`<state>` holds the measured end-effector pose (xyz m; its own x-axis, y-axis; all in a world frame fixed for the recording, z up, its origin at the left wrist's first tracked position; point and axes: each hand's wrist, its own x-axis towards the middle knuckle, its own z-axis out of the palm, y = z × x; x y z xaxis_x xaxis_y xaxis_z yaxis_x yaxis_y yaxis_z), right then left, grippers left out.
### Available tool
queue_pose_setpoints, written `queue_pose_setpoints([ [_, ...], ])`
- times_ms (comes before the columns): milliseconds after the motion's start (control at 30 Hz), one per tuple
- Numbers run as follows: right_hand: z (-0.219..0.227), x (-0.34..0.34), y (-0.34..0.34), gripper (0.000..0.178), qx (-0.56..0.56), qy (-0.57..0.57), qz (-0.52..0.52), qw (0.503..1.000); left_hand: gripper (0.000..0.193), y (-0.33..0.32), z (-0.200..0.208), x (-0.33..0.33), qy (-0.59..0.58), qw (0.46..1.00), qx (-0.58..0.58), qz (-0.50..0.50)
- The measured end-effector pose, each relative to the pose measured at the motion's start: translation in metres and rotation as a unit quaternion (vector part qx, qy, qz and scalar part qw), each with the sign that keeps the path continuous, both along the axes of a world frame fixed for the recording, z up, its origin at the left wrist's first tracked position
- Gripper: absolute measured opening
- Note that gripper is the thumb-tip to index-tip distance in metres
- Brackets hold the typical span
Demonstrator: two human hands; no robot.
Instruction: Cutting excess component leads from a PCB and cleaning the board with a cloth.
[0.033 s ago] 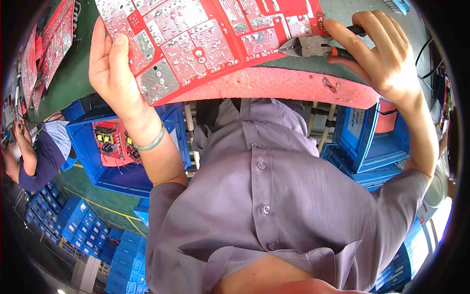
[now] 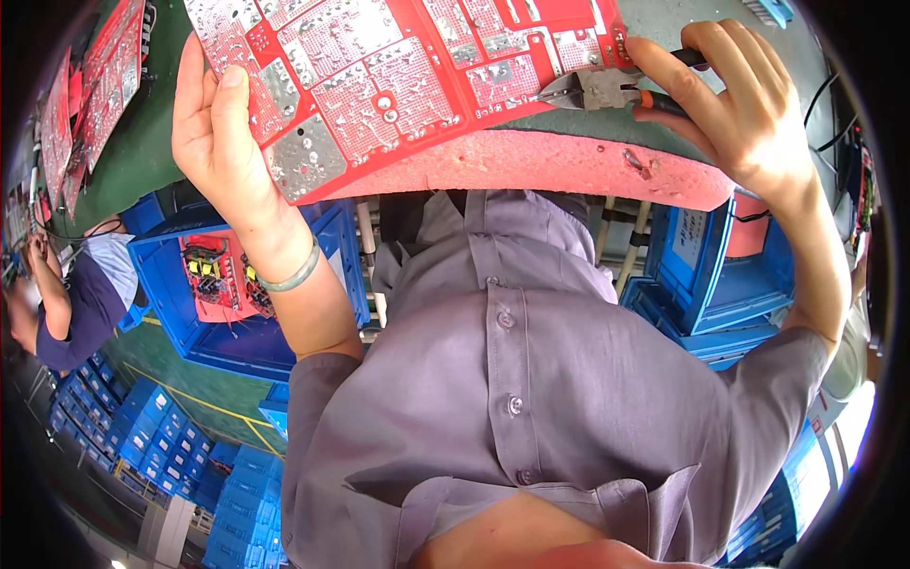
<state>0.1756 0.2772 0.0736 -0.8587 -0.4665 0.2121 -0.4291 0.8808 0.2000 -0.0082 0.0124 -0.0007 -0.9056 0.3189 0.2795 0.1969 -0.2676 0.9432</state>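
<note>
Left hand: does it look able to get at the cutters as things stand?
Probably not without letting go: the left hand grips the red circuit board at its left side, the cutters are at the far side, and the right hand holds them.

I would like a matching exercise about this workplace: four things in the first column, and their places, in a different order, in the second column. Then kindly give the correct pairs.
Things:
1. Large red circuit board
2. Pliers
3. Pink foam strip
4. Bracelet

Places:
A. Around the left wrist
B. Along the near edge of the green table
C. In the left hand
D. In the right hand

Pairs: 1-C, 2-D, 3-B, 4-A
</note>
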Motion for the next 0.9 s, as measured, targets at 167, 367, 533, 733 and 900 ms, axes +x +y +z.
queue_pose_setpoints([
  [167,0.002,0.0,0.001,0.052,-0.001,-0.004,0.002,1.0,0.04,0.002,0.0,0.0,0.006,1.0,0.0,-0.007],
  [367,0.006,-0.006,-0.004,0.049,0.009,-0.013,-0.001,1.0,0.042,-0.003,-0.002,-0.003,0.004,1.0,0.0,-0.008],
  [533,0.004,-0.003,-0.005,0.044,0.006,0.015,-0.015,1.0,0.043,-0.008,-0.009,-0.008,0.008,1.0,-0.003,0.002],
  [733,0.012,0.004,-0.026,0.035,0.01,-0.016,0.036,0.999,0.044,0.004,0.006,0.003,0.025,0.999,0.017,-0.03],
  [900,0.019,0.001,-0.045,0.051,-0.035,-0.05,-0.086,0.994,0.043,0.0,-0.002,0.001,0.054,0.998,0.026,-0.036],
])
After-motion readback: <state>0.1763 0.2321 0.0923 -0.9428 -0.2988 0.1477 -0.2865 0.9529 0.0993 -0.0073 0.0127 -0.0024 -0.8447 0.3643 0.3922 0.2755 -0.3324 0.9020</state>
